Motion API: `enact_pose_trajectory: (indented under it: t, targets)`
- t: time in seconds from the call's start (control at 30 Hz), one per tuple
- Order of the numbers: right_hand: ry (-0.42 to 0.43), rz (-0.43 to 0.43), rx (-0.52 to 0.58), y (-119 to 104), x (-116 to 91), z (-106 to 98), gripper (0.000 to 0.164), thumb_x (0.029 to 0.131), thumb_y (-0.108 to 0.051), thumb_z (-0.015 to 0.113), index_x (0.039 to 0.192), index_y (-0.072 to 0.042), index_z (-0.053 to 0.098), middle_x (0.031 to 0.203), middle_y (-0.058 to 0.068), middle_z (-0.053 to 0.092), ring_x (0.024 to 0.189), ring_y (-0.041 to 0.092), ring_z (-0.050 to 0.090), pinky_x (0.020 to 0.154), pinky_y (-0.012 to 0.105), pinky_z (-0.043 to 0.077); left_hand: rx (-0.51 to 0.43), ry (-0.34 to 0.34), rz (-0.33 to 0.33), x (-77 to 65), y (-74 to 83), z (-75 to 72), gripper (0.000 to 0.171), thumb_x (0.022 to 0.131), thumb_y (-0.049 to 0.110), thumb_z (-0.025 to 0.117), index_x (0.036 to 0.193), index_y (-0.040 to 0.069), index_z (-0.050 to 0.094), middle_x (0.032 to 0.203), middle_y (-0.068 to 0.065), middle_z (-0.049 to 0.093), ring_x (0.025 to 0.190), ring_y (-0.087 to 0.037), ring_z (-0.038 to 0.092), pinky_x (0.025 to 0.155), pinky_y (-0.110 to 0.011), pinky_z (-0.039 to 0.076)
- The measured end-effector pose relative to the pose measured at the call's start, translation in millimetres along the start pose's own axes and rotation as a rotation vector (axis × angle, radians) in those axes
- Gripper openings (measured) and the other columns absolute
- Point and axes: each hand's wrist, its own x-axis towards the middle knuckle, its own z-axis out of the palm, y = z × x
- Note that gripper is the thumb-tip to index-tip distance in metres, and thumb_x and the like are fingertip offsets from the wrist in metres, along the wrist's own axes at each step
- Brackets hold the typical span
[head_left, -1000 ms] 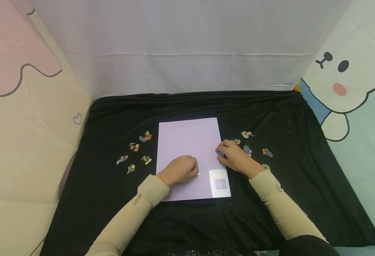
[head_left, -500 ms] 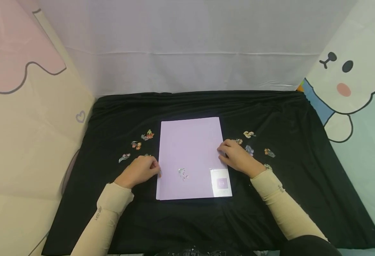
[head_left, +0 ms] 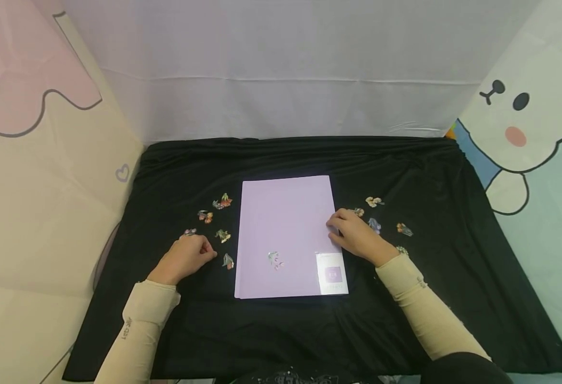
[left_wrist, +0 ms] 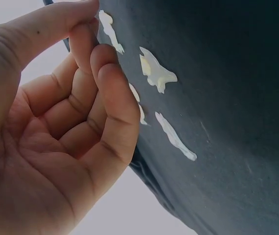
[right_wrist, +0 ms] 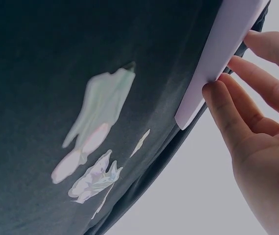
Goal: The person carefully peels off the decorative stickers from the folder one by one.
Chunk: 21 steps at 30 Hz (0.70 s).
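Note:
My left hand (head_left: pixel 184 260) is over the black cloth, left of a lilac folder (head_left: pixel 286 218). In the left wrist view, its fingers curl and the thumb tip meets the index fingertip. Whether anything thin lies between them cannot be made out. Closest to this hand are flower cutouts: one (head_left: pixel 228 261) to its right, another (head_left: pixel 223 236) above, and one (head_left: pixel 190 232) partly hidden behind it. My right hand (head_left: pixel 358 236) rests its fingertips on the folder's right edge. A pale pink flower cutout (head_left: pixel 275 260) lies on the folder's lower part.
More flower cutouts lie farther up on the left (head_left: pixel 205 216), and several on the right (head_left: pixel 374 201), some partly behind the right hand. A clear pocket with a purple square (head_left: pixel 332 274) marks the folder's lower right corner. Black cloth (head_left: pixel 281 341) covers the table.
My left hand has left the folder and moved left over the cloth, uncovering the pale pink flower cutout and another beside the folder. The right hand stays at the right edge.

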Motion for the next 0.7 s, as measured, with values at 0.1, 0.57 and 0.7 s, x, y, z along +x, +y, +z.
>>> enact_pose_trajectory:
  t: [0.1, 0.57, 0.7]
  targets:
    - [-0.002, -0.001, 0.000, -0.5, 0.4, -0.4, 0.023, 0.086, -0.004, 0.077, 0.106, 0.006, 0.070, 0.106, 0.019, 0.062, 0.099, 0.033, 0.061, 0.089, 0.044, 0.051, 0.011, 0.011, 0.032, 1.2, 2.4, -0.1, 0.011, 0.090, 0.011, 0.073, 0.080, 0.008, 0.069, 0.068, 0.004, 0.058, 0.058, -0.013, 0.051, 0.061, -0.035, 0.045]
    - [-0.009, 0.013, 0.003, -0.2, -0.6, -0.1, 0.023, 0.087, -0.005, 0.076, 0.106, 0.005, 0.071, 0.107, 0.019, 0.062, 0.099, 0.032, 0.061, 0.089, 0.044, 0.051, -0.001, 0.005, 0.045, 24.5, 46.6, 24.8, 0.008, 0.091, 0.014, 0.072, 0.090, 0.006, 0.074, 0.071, 0.003, 0.063, 0.059, -0.012, 0.055, 0.058, -0.030, 0.048]
    - [-0.008, 0.014, 0.001, 0.1, -1.2, 1.1, 0.022, 0.087, -0.005, 0.076, 0.106, 0.005, 0.071, 0.107, 0.019, 0.062, 0.099, 0.033, 0.061, 0.089, 0.044, 0.051, 0.036, 0.019, 0.096, 31.9, 65.2, 38.2, 0.008, 0.090, 0.012, 0.071, 0.085, 0.007, 0.074, 0.072, 0.002, 0.063, 0.063, -0.013, 0.055, 0.061, -0.030, 0.049]
